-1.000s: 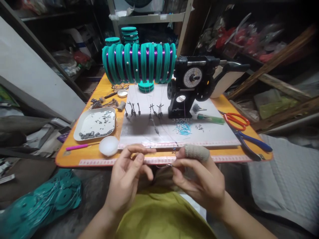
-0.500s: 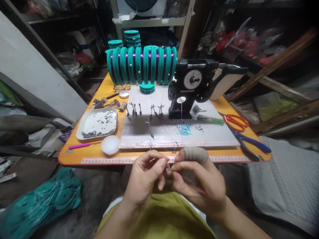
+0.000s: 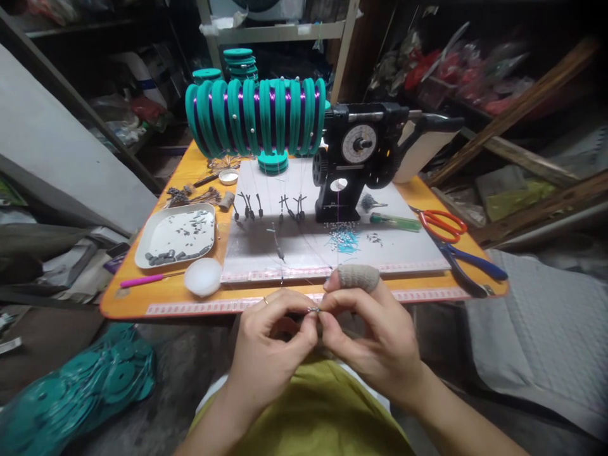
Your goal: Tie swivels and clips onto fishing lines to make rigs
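Note:
My left hand (image 3: 275, 335) and my right hand (image 3: 375, 335) meet in front of the table's near edge. Their thumbs and index fingers pinch one small metallic piece (image 3: 314, 310) between them; its exact shape is too small to tell. A grey cloth sleeve (image 3: 358, 277) wraps a finger of my right hand. Beyond the hands, thin lines run over a white board (image 3: 304, 244) from a roll of teal spools (image 3: 256, 117) wound with purple line. Dark small weights (image 3: 280, 254) hang or lie along these lines.
A black winding device (image 3: 351, 164) stands on the board, with blue and white bits (image 3: 344, 239) before it. Left are a white tray (image 3: 142, 244), a small bowl (image 3: 202, 277) and a pink-handled tool (image 3: 141, 280). Right lie red-handled scissors (image 3: 444, 225) and blue-handled pliers (image 3: 479, 263).
The fingertips of both hands have drawn together on the small piece, and my left hand has turned so that its ring shows. The whole view has shifted slightly.

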A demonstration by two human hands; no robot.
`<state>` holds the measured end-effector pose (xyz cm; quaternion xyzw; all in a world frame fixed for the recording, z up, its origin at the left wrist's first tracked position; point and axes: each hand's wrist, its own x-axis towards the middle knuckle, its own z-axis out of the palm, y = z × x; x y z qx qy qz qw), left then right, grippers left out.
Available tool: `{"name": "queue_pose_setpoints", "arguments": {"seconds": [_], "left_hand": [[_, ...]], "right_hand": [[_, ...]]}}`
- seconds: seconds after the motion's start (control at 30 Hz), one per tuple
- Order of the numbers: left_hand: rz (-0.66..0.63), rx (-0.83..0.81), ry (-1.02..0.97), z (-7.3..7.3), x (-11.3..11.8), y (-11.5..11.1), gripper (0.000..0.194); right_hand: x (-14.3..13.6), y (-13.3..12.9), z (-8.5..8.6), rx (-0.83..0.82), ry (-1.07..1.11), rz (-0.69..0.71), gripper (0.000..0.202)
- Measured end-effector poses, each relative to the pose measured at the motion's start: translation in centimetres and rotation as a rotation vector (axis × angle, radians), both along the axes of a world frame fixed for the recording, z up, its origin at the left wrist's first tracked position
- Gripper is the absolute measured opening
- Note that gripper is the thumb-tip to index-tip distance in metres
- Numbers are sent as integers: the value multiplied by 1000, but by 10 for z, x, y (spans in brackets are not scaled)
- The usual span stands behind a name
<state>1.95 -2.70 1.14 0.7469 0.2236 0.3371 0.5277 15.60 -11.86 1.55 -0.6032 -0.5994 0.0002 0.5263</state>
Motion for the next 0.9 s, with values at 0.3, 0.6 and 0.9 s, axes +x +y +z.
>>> {"name": "queue_pose_setpoints", "arguments": {"seconds": [0.3, 0.6, 0.9], "left_hand": [[-11, 32, -88, -10, -3, 2, 16], [112, -6, -116, -16, 3, -6, 21], [264, -18, -226, -20, -1, -8, 12]], "right_hand": [[3, -2, -3, -112, 91, 72, 12], [-2, -4, -11, -86, -234, -32, 10], [0, -4, -11, -20, -273, -110, 12]]}}
